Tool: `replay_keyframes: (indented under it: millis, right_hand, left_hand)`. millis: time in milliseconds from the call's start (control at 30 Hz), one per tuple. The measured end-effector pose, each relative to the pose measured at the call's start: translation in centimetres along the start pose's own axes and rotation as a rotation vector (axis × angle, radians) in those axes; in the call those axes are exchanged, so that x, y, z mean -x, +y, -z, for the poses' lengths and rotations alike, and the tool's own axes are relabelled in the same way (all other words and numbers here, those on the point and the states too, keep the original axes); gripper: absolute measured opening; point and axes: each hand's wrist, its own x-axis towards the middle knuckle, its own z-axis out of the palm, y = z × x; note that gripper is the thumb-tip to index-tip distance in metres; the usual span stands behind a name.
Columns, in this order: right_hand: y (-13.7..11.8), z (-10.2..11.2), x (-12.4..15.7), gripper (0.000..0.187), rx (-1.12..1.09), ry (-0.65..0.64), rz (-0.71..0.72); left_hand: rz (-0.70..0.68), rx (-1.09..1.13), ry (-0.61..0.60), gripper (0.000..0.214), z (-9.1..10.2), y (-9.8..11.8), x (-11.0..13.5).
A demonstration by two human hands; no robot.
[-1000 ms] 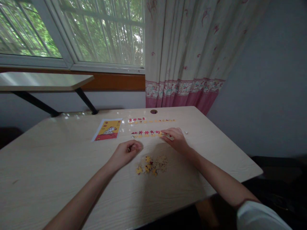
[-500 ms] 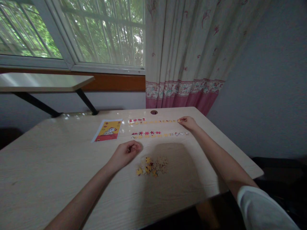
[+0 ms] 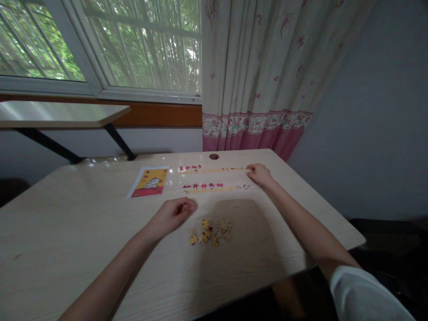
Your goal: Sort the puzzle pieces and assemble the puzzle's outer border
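My right hand [image 3: 259, 174] reaches to the right end of the upper row of small jigsaw pieces [image 3: 209, 170]. Its thumb and fingertips pinch at a yellow jigsaw piece there, mostly covered by the fingers. Below this row lies another band of pieces, red ones [image 3: 203, 185] above yellow and white ones [image 3: 230, 189]. My left hand [image 3: 175, 213] rests on the table with curled fingers; whatever is inside them, if anything, is hidden. Just right of it lies a loose pile of jigsaw pieces [image 3: 210, 232], some yellow side up, others showing plain backs.
A picture sheet [image 3: 150, 182] with a white animal on yellow and red lies left of the rows. A round cable hole [image 3: 214, 157] is near the table's back edge. A raised shelf [image 3: 63, 115] stands at the back left; a curtain [image 3: 257, 89] hangs behind.
My right hand has shifted slightly down and left at the row's end, and its thumb sits lower. My left hand stays curled in nearly the same place.
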Motion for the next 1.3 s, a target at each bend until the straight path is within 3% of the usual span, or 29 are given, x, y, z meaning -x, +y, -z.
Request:
replay_keyframes:
  millis: [100, 233, 367, 500, 1000, 1300]
  right_hand:
    - [-3.1, 0.1, 2.7, 0.030, -0.002, -0.002, 0.144]
    - [-7.1, -0.8, 6.9, 0.020, -0.030, -0.101, 0.570]
    - [-9.3, -1.6, 10.3, 0.018, -0.087, -0.138, 0.706]
    - [-10.2, -1.7, 12.0, 0.024, -0.169, -0.180, 0.800]
    - [-10.9, -1.9, 12.6, 0.013, -0.257, -0.216, 0.822]
    - [-11.3, -1.8, 12.8, 0.006, -0.463, -0.192, 0.663]
  left_hand:
    - [-0.066, -0.097, -0.124, 0.020, 0.9, -0.1, 0.3]
    - [-0.112, -0.208, -0.209, 0.019, 1.2, 0.0, 0.5]
    - [-0.180, -0.276, -0.217, 0.017, 0.6, 0.4, 0.3]
    - [-0.184, -0.320, -0.213, 0.016, -0.2, 0.7, 0.2]
    - [-0.214, -0.302, -0.162, 0.012, -1.7, 1.2, 0.5]
    - [-0.114, -0.042, -0.096, 0.015, -2.0, 2.4, 0.3]
